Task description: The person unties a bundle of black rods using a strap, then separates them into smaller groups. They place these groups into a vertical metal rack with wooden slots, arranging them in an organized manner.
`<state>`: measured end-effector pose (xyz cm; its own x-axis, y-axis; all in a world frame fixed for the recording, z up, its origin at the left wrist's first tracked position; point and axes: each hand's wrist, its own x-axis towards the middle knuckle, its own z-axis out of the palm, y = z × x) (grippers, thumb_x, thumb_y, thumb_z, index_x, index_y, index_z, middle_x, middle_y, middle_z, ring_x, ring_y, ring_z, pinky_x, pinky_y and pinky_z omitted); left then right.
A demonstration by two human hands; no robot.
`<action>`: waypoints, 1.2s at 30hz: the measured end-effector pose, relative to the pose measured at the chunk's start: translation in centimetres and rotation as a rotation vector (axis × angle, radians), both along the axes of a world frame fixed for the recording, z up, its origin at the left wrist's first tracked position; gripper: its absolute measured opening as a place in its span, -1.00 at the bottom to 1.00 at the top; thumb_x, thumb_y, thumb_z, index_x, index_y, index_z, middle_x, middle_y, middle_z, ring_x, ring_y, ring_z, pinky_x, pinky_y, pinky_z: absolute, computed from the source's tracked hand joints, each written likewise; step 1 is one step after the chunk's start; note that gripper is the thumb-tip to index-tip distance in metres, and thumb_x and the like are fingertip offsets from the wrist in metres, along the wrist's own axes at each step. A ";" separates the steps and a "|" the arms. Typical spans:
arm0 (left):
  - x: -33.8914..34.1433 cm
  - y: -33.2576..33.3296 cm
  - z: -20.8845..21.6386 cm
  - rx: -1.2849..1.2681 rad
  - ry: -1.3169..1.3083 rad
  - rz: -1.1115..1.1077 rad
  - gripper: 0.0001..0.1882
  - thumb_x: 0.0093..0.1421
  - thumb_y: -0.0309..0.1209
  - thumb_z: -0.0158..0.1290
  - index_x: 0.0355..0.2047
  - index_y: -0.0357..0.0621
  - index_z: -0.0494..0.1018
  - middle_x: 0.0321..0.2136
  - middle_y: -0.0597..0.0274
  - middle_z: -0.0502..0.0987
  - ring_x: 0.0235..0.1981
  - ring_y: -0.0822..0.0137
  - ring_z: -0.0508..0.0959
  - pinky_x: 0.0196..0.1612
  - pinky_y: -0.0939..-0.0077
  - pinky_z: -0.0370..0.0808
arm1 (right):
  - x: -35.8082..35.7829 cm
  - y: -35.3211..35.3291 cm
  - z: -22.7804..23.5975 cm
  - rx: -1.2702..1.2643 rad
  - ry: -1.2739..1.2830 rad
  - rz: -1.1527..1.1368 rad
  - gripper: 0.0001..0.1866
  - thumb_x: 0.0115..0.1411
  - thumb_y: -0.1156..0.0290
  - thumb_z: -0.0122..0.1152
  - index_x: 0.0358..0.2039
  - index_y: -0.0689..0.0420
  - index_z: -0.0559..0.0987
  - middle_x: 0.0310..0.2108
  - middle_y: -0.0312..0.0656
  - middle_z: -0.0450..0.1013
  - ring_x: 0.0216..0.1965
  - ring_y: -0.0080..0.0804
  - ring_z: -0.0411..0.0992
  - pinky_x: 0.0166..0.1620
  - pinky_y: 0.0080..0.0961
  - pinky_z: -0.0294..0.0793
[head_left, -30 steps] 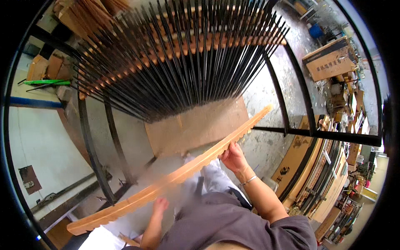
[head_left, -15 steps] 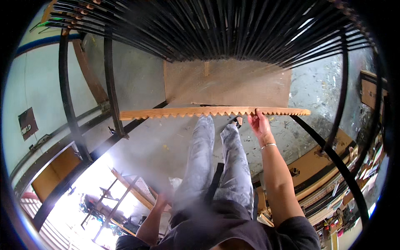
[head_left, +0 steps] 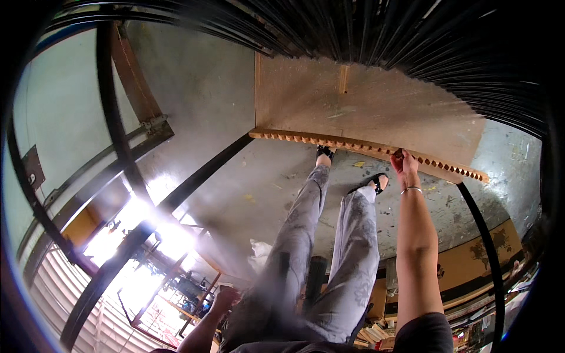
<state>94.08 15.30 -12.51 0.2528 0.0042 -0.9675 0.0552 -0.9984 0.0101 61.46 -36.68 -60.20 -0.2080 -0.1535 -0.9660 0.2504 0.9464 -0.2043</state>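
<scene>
We hold a long, notched wooden strip (head_left: 365,146) in our right hand (head_left: 406,165), the thumb and fingers closed on it to the right of its middle. The strip stretches crosswise beyond our feet, its right end angled a little nearer to us, with a row of teeth along its length. In the view it overlaps the near edge of a brown board (head_left: 388,97); we cannot tell whether it touches that board. Our left hand (head_left: 225,297) hangs low beside the left thigh, well apart from the strip, too dim and blurred for us to tell how its fingers stand.

A thin bracelet (head_left: 411,190) circles our right wrist. We stand in grey patterned trousers (head_left: 294,235) and black sandals (head_left: 376,184), both feet on the stained grey floor (head_left: 259,194) just on the near side of the strip. One black bar (head_left: 206,173) runs to the strip's left end, and another black bar (head_left: 484,238) meets it near the right end. Beyond the board we see a dense fan of black rods (head_left: 376,32). A pale panel (head_left: 65,117) fills the far left, and printed cardboard (head_left: 494,253) lies at the lower right.
</scene>
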 end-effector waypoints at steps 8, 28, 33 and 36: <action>-0.7 5.3 -1.2 -0.462 0.001 -0.796 -0.76 0.21 -0.40 0.04 -0.15 -0.24 0.49 -0.28 0.20 0.58 -0.32 0.37 0.60 -0.23 0.49 0.54 | -0.1 4.0 -8.5 0.057 0.017 -0.143 -0.82 0.26 0.35 0.04 -0.28 0.21 0.48 -0.42 -0.13 0.49 -0.47 -0.21 0.50 -0.40 -0.24 0.65; -2.4 5.0 -4.5 -0.155 0.013 -0.235 -0.84 0.05 -0.43 0.11 -0.32 -0.13 0.54 -0.27 0.20 0.56 -0.21 0.25 0.56 -0.18 0.42 0.55 | 2.1 3.1 -0.8 0.201 -0.151 0.039 -0.59 0.19 -0.01 0.17 -0.28 0.12 0.45 -0.49 -0.08 0.48 -0.51 -0.22 0.50 -0.41 -0.28 0.59; -2.4 -0.4 -8.3 -0.252 -0.057 0.141 -0.82 0.10 -0.48 0.13 -0.24 -0.17 0.51 -0.32 0.24 0.56 -0.25 0.37 0.55 -0.21 0.52 0.50 | 0.4 4.1 7.6 -0.139 -0.188 0.332 -0.70 0.21 0.14 0.20 -0.42 0.13 0.49 -0.49 -0.16 0.53 -0.48 -0.37 0.53 -0.37 -0.41 0.60; -1.3 -10.1 -7.0 -0.360 -0.135 -0.011 -0.72 0.19 -0.43 0.14 -0.11 -0.25 0.43 -0.32 0.30 0.55 -0.27 0.52 0.52 -0.21 0.63 0.45 | -0.1 2.9 14.9 -0.362 -0.167 0.441 -0.78 0.21 0.27 0.21 -0.30 0.15 0.49 -0.45 -0.17 0.53 -0.48 -0.42 0.51 -0.39 -0.46 0.56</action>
<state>92.80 5.18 -19.54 0.3758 -0.3332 -0.8647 0.0188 -0.9302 0.3666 61.37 -33.79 -45.33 0.1003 -0.5165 -0.8504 -0.0940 0.8460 -0.5248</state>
